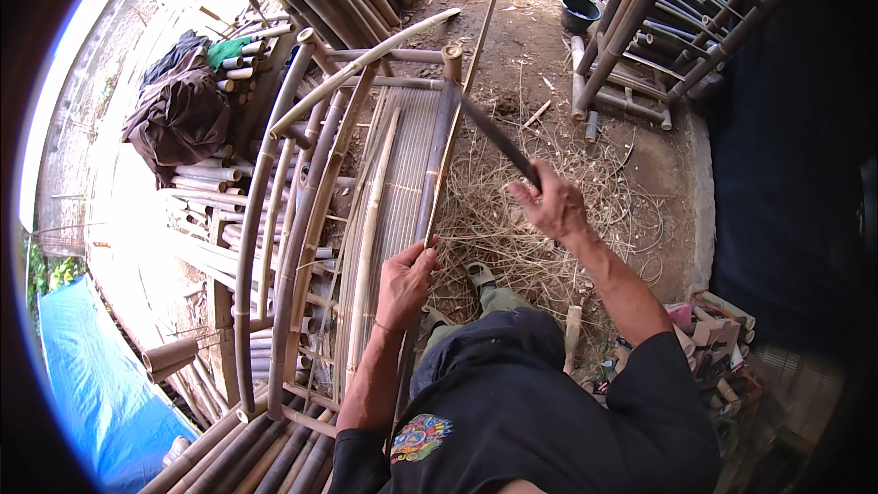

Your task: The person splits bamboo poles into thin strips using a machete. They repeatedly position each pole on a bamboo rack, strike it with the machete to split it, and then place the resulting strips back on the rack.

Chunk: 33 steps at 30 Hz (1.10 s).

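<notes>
My left hand [407, 285] is closed on a long thin bamboo strip [479, 48], which runs away from me along the right side of a bamboo bench [407, 160]. In my right hand [553, 206] is a long dark-bladed knife [498, 140], its handle mostly hidden by the fingers. The blade slants up to the left, and its far end meets or overlaps the strip near the bench's corner post; I cannot tell whether it cuts in. The bench has a slatted seat and a backrest of bamboo poles on its left. A loose bamboo pole [373, 185] lies along the seat.
Curled bamboo shavings [558, 238] cover the ground around my feet. Stacked bamboo poles [206, 185] and a dark cloth [181, 110] are at the left, beyond the bench. Another bamboo frame [631, 37] and a black bucket [579, 11] stand far right. A blue tarp [96, 384] lies lower left.
</notes>
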### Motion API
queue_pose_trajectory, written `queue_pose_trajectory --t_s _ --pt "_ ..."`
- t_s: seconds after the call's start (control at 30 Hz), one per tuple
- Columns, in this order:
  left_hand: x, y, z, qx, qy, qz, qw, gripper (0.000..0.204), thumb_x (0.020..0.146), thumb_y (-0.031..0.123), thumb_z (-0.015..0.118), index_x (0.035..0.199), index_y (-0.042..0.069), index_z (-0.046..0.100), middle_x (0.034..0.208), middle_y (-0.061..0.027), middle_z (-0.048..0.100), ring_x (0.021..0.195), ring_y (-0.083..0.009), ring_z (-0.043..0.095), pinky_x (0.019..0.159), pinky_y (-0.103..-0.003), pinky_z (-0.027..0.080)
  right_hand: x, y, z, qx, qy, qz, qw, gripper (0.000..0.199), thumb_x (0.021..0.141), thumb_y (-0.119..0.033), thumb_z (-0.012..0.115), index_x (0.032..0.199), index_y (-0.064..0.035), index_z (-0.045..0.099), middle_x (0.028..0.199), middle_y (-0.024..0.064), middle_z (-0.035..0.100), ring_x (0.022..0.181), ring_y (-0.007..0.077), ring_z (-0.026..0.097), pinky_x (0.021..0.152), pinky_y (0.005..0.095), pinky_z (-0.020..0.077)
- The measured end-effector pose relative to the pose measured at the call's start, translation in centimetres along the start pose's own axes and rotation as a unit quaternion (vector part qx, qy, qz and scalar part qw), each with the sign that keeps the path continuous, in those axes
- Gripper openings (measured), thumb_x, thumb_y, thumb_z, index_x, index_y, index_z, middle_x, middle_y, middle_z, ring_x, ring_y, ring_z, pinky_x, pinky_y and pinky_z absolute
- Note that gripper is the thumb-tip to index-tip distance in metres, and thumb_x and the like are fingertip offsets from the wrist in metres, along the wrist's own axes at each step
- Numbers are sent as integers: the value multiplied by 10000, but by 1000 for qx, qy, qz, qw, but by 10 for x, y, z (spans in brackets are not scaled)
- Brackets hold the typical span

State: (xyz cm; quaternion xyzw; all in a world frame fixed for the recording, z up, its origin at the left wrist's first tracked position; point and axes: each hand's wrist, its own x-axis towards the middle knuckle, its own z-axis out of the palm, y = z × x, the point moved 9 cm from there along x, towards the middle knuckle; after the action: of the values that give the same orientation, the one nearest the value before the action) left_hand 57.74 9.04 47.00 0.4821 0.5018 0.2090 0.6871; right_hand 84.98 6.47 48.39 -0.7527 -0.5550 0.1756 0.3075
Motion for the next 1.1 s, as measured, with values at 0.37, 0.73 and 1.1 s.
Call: queue_pose_trajectory --t_s 0.37,0.73,1.1 --pt "-15 35 20 188 98 107 971 240 941 180 585 1099 20 671 751 -140 638 666 -140 592 629 -316 476 -10 -66 30 -39 -7 -144 989 688 897 -733 368 830 -73 551 642 110 589 531 277 630 491 395 528" --pt "-22 29 -10 231 5 82 970 294 941 162 575 1188 16 641 701 -156 608 644 -139 568 630 -308 473 -34 -108 52 -114 81 -230 963 701 900 -756 284 777 -108 519 594 55 561 439 152 531 379 345 468" --pt "-68 0 -101 278 -96 71 953 271 932 108 587 1183 20 638 751 -147 623 669 -150 580 632 -300 474 14 -11 8 -144 101 49 983 649 889 -767 326 762 -155 502 511 -13 428 383 91 372 348 318 374"
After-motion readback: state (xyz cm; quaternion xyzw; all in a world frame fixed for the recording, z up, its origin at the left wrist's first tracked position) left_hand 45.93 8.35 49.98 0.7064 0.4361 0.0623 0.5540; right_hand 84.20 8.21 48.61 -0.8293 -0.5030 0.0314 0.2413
